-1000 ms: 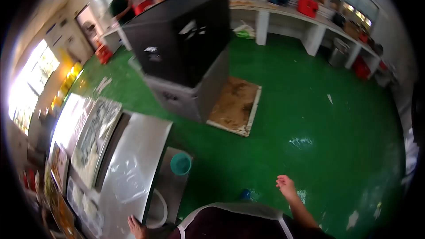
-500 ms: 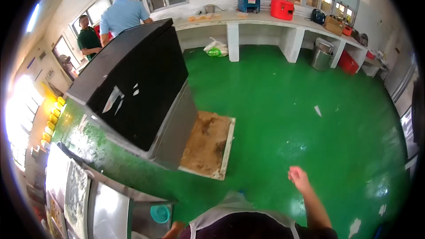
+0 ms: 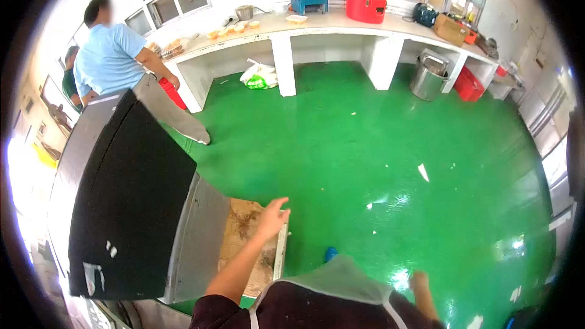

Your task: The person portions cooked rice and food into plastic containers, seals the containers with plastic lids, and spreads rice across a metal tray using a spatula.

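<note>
- Across most of my view: green floor, shiny in patches.
- Far wall: long white bench, curving with the lens.
- Left side: tall box, black upper part, grey lower part, the biggest thing near the hands.
- Beyond it: person in a light blue shirt, plus a second person in dark green, partly hidden. Both well apart from the wearer's hands.
- Low platform, brown stained top, pale rim: on the floor at the right of the box's grey side. I can't tell if the two touch. Visible strip runs roughly away from me; the box may cover the rest, so I can't confirm the long axis.
- Red container: on the bench, far from either hand.
- Left hand: nearer one. From my angle it's over the platform's right edge, so the platform lies below and to the left of the fingers, with the box farther left. Fingers loosely spread, released, nothing in them; I read it as hovering, no contact seen.
- Right hand: low on the right, over floor, well apart from platform and box. Blurred; I can't tell how its fingers are set. No held object visible.
- Blue shoe: between the hands, on the floor.
</note>
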Tool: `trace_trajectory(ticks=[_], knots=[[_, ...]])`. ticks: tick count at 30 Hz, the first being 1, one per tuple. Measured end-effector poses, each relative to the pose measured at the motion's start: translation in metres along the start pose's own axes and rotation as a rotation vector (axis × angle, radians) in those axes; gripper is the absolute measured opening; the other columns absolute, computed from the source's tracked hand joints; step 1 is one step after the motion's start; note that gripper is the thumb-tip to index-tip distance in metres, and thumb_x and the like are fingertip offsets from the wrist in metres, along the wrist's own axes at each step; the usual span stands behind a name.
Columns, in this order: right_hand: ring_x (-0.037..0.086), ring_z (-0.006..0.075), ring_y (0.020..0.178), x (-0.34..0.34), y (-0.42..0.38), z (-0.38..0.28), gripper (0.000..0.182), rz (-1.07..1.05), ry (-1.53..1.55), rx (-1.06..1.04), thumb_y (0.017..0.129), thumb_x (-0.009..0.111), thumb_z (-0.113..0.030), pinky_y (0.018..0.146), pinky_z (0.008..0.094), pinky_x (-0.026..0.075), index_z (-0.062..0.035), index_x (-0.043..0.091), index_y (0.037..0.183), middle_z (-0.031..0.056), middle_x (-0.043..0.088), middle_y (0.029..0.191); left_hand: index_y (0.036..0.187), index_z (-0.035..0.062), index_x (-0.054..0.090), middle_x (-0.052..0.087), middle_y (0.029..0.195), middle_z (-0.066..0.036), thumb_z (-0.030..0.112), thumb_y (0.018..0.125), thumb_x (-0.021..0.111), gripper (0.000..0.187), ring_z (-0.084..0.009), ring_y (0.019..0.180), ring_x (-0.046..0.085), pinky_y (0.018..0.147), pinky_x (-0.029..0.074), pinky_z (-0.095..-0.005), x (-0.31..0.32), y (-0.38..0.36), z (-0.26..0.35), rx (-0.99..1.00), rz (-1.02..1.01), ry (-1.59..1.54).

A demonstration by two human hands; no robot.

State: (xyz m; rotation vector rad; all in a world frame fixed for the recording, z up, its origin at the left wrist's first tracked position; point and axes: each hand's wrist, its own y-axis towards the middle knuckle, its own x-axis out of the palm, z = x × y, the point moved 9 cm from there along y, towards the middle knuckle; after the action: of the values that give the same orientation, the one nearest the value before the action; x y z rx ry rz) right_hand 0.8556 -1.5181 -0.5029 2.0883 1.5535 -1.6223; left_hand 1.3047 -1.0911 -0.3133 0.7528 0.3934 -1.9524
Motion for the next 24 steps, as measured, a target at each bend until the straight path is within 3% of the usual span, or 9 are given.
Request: trace_trajectory(ticks=[1,2,3,4,6,9,10,19,24], knots=[[0.055,0.0209,0.07,-0.033,0.042,-0.053,0.033,0.156,0.732,0.369,0.072,0.056,-0.011,0.062,0.0319,0.047,-0.0019,0.055,0.103,0.0102,0.055,0.078,0.117,0.0038,0.048,0.052,0.116,-0.017,0.022,0.081,0.056,0.041,-0.0322,0.104,0.051,0.088,0.041,-0.0359,0.005,0.004,-0.013,-0.056,-0.053,0.026],[0.055,0.0208,0.087,-0.037,0.153,-0.074,0.046,0.178,0.227,0.052,0.072,0.056,-0.01,0.077,0.0278,0.045,-0.0016,0.05,0.117,0.0133,0.057,0.098,0.118,0.0032,0.048,0.052,0.116,-0.017,0.022,0.081,0.057,0.043,-0.032,0.104,0.051,0.088,0.041,-0.0354,0.009,0.01,-0.025,-0.079,-0.097,0.005],[0.059,0.0212,0.08,-0.101,0.192,-0.219,0.053,0.302,0.205,-0.392,0.073,0.055,-0.009,0.07,0.0341,0.048,-0.002,0.043,0.124,0.0163,0.059,0.102,0.118,0.0026,0.048,0.053,0.116,-0.017,0.023,0.08,0.057,0.044,-0.0317,0.103,0.052,0.088,0.041,-0.0349,0.015,0.022,-0.041,-0.1,-0.141,-0.025],[0.056,0.0222,0.085,-0.132,0.255,-0.318,0.051,0.328,0.222,-0.53,0.075,0.051,-0.006,0.074,0.0339,0.045,-0.004,0.042,0.125,0.0164,0.055,0.109,0.118,0.0024,0.048,0.053,0.115,-0.017,0.023,0.08,0.057,0.044,-0.0309,0.103,0.052,0.087,0.042,-0.0348,0.015,0.038,-0.063,-0.121,-0.132,-0.04],[0.057,0.0327,0.081,-0.217,0.307,-0.523,0.048,0.309,0.16,-0.664,0.079,0.05,-0.013,0.072,0.0397,0.046,-0.0186,0.041,0.126,0.0192,0.059,0.09,0.118,0.0018,0.048,0.054,0.115,-0.017,0.023,0.08,0.057,0.044,-0.0294,0.102,0.053,0.086,0.042,-0.0345,0.009,0.066,-0.103,-0.183,-0.098,-0.087],[0.06,0.032,0.077,-0.295,0.377,-0.743,0.048,0.415,-0.017,-0.819,0.081,0.048,-0.016,0.066,0.043,0.047,-0.0221,0.037,0.128,0.0137,0.062,0.085,0.116,0.0013,0.05,0.054,0.115,-0.017,0.023,0.08,0.058,0.042,-0.0274,0.102,0.054,0.085,0.043,-0.0341,-0.026,0.13,-0.125,-0.375,0.012,-0.288],[0.06,0.0313,0.078,-0.307,0.395,-0.793,0.049,0.45,-0.072,-0.837,0.082,0.048,-0.018,0.067,0.0427,0.047,-0.0233,0.036,0.128,0.0127,0.063,0.086,0.115,0.0023,0.051,0.054,0.114,-0.016,0.023,0.08,0.058,0.041,-0.028,0.102,0.054,0.084,0.043,-0.0341,-0.047,0.159,-0.115,-0.267,0.09,-0.205],[0.058,0.0318,0.09,-0.325,0.648,-0.988,0.06,0.25,-0.203,-0.694,0.076,0.055,-0.019,0.077,0.0406,0.045,-0.0208,0.033,0.132,0.0168,0.061,0.094,0.114,0.0059,0.051,0.054,0.111,-0.014,0.023,0.08,0.058,0.038,-0.029,0.1,0.054,0.082,0.044,-0.0358,-0.164,0.407,-0.135,-0.276,0.184,-0.322],[0.059,0.0224,0.053,-0.332,0.803,-1.066,0.065,0.169,-0.168,-0.651,0.076,0.054,-0.011,0.063,0.0359,0.048,-0.0184,0.028,0.135,0.015,0.061,0.074,0.113,0.0065,0.052,0.054,0.112,-0.014,0.024,0.08,0.058,0.038,-0.0299,0.101,0.053,0.084,0.044,-0.0373,-0.21,0.503,-0.218,-0.278,0.254,-0.106]])
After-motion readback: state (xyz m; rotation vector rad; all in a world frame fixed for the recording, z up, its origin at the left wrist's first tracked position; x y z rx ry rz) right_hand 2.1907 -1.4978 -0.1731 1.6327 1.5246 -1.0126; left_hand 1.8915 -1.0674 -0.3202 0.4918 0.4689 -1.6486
